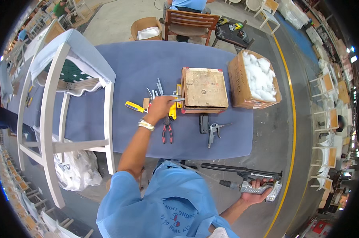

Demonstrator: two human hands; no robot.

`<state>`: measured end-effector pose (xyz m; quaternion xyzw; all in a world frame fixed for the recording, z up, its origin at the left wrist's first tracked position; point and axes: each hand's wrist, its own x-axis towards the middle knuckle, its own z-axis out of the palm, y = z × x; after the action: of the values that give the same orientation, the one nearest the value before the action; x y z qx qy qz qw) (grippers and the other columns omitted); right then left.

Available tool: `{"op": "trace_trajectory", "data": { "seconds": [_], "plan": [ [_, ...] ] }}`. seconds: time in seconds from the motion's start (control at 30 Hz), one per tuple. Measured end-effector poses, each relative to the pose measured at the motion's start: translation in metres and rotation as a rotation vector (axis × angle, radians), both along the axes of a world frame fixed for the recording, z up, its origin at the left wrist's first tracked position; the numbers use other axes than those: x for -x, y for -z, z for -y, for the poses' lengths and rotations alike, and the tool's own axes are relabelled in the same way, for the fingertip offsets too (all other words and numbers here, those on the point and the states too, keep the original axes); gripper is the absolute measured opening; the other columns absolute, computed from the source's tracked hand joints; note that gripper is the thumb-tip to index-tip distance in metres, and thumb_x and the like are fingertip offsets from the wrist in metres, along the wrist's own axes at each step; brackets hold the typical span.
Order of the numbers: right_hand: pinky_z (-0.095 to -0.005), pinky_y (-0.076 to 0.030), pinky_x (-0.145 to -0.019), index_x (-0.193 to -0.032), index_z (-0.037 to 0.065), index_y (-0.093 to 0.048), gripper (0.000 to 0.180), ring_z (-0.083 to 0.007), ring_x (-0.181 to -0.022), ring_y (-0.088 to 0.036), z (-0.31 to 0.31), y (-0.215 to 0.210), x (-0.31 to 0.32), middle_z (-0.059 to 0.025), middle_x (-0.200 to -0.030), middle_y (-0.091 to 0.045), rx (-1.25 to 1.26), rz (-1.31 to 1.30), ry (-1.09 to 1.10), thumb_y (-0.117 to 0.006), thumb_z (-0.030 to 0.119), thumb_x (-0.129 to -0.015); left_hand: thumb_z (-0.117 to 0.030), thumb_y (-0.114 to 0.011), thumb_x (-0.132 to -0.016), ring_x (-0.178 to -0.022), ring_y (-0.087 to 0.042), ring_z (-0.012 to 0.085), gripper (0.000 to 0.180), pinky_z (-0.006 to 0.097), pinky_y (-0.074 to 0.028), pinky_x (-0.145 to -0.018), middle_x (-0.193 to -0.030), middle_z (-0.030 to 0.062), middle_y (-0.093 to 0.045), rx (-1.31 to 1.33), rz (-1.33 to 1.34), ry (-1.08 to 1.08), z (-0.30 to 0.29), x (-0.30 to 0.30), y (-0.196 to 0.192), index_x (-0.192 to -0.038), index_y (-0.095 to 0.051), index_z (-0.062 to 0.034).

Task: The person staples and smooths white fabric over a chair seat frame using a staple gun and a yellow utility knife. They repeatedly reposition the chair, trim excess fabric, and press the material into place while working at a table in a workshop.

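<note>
On the blue-covered table, my left hand is closed, fingers pinching a thin grey strip that looks like staples. The strip's tip reaches the near left corner of a worn cardboard box. More grey staple strips lie just beyond the hand. Around it are a yellow-handled screwdriver, a yellow tool partly hidden, and red-and-black-handled pliers. Off the table's near right side, my right hand grips a silver-and-black staple gun, its long black magazine pointing left.
A black case and a metal air blow gun lie near the table's front. At right stands a carton of white stuffing. A white-framed chair with light blue padding occupies the left. Someone sits beyond the table on a wooden chair.
</note>
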<state>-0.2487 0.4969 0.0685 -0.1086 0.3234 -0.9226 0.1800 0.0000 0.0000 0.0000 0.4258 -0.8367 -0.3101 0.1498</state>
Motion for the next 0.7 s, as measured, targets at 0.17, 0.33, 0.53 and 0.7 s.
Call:
{"op": "trace_trajectory", "data": {
  "seconds": [0.17,0.33,0.53,0.7],
  "plan": [
    [-0.0302,-0.041,-0.057,-0.137,0.011,-0.055,0.045,-0.0153,-0.067,-0.050,0.027,-0.012,-0.008,-0.0057,-0.120,-0.067,0.043,-0.151,-0.217,-0.052,0.042,-0.105,-0.019,-0.069,-0.094,-0.082,-0.075,0.0234,0.026,0.035,-0.056,-0.073,-0.086,0.0146,-0.076,-0.012,-0.124,-0.311,-0.056,-0.097,-0.050,-0.113,-0.075,-0.0021],
    [-0.0312,-0.039,-0.057,-0.138,0.010,-0.054,0.056,-0.0141,-0.063,-0.050,0.076,-0.017,-0.033,-0.0088,-0.121,-0.065,0.189,-0.243,-0.687,-0.053,0.053,-0.102,-0.011,-0.074,-0.090,-0.085,-0.075,0.0214,0.022,0.032,-0.057,-0.075,-0.094,0.0141,-0.076,-0.079,-0.682,-0.531,-0.221,-0.135,-0.122,-0.111,-0.077,-0.0039],
    [-0.0297,-0.042,-0.055,-0.135,0.008,-0.055,0.061,-0.0128,-0.061,-0.051,0.102,-0.006,-0.136,-0.0076,-0.116,-0.065,0.518,0.014,-1.310,-0.056,0.058,-0.099,0.001,-0.073,-0.088,-0.089,-0.074,0.0214,0.021,0.029,-0.056,-0.078,-0.102,0.0136,-0.076,0.310,-0.669,-0.412,-0.415,-0.135,-0.191,-0.108,-0.076,-0.0013],
    [-0.0292,-0.043,-0.055,-0.133,0.006,-0.056,0.058,-0.0127,-0.061,-0.052,0.029,-0.018,-0.245,-0.0088,-0.116,-0.065,0.585,0.304,-1.570,-0.060,0.052,-0.099,0.001,-0.075,-0.085,-0.089,-0.074,0.0237,0.021,0.031,-0.058,-0.076,-0.101,0.0137,-0.076,0.342,-0.448,-0.588,-0.536,-0.173,-0.215,-0.105,-0.078,-0.0031]
  ]
}}
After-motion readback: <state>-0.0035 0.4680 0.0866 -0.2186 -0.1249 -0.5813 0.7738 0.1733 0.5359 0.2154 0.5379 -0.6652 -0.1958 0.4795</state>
